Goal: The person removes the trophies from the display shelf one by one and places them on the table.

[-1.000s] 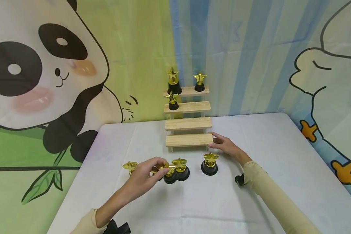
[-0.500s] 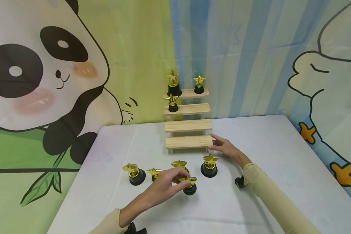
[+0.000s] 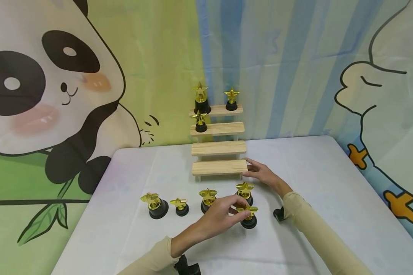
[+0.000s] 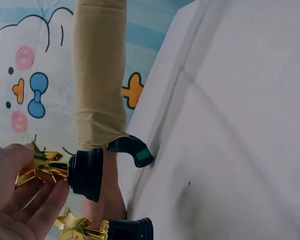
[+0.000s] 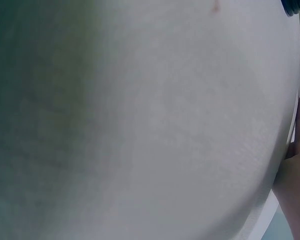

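My left hand (image 3: 223, 214) pinches a small trophy (image 4: 85, 172) by its gold star, its black base pointing away from the fingers and overlapping the tabletop in the head view. Just behind it stands another star trophy (image 3: 245, 191). To the left on the table are a middle trophy (image 3: 207, 196), a small one (image 3: 180, 206) and a larger one (image 3: 155, 205). With fingers extended, my right hand (image 3: 263, 173) touches the right end of the lowest step of a wooden stepped shelf (image 3: 219, 166). Only part of that hand shows in the right wrist view.
On the shelf's top step stand a tall trophy (image 3: 201, 100) at left and a small one (image 3: 231, 100) at right. One more trophy (image 3: 200, 123) sits at the left of the step below. A cartoon-printed curtain (image 3: 158, 68) hangs behind the white table (image 3: 296, 152).
My left hand has carried the small trophy rightward from among the table trophies to in front of the rightmost one. My right hand stays at the shelf's end.
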`<state>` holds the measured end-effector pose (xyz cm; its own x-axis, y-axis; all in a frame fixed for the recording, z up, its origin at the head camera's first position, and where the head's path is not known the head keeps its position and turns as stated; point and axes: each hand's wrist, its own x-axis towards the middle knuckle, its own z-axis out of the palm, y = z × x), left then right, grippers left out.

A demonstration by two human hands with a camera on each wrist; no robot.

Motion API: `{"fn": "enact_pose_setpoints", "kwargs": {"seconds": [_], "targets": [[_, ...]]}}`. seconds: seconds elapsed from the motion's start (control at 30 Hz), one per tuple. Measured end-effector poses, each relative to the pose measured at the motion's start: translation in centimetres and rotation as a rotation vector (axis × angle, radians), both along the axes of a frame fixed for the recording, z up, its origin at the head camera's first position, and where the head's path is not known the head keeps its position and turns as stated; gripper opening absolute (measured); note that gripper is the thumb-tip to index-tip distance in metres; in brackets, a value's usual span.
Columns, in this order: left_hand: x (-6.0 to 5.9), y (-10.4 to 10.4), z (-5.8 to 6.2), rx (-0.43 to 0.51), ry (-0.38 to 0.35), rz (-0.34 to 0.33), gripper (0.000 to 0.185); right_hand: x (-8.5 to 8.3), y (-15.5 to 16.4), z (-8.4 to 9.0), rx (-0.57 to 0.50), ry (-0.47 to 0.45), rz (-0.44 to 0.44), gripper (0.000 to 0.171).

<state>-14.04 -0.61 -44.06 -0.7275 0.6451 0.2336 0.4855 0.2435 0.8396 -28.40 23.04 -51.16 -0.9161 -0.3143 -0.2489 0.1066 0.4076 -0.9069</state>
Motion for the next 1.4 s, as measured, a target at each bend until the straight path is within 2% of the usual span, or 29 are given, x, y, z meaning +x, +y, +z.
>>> {"fn": "enact_pose_setpoints", "kwargs": {"seconds": [0.27,0.57,0.8,1.07,1.23,1.3,1.4], "targets": [[-0.5,0.8,-1.6,0.003,0.038,0.007,0.018,-0.1,0.0,-0.1,-0.035,0.024,0.002,0.083],[-0.4,1.1,-4.2,-0.023,-0.033,0.029,0.016,0.0,-0.4,-0.5,0.007,-0.011,-0.010,0.085],[-0.5,1.4,-5.3,-0.045,-0.057,0.024,0.014,-0.1,-0.2,-0.3,0.021,-0.008,-0.018,0.087],[-0.2,1.6,-6.7,-0.029,0.045,0.044,0.014,0.0,-0.2,-0.1,0.021,-0.010,-0.019,0.088],[0.2,1.5,-7.4,-0.075,0.198,0.090,0.021,0.1,-0.2,0.0,0.022,0.002,-0.017,0.087],[0.3,1.2,-7.3,-0.111,0.245,0.119,0.028,0.0,-0.2,0.0,0.014,-0.001,-0.013,0.087],[0.5,0.5,-6.4,-0.148,0.257,0.133,0.039,0.0,-0.1,0.1,0.016,0.011,-0.003,0.087]]}}
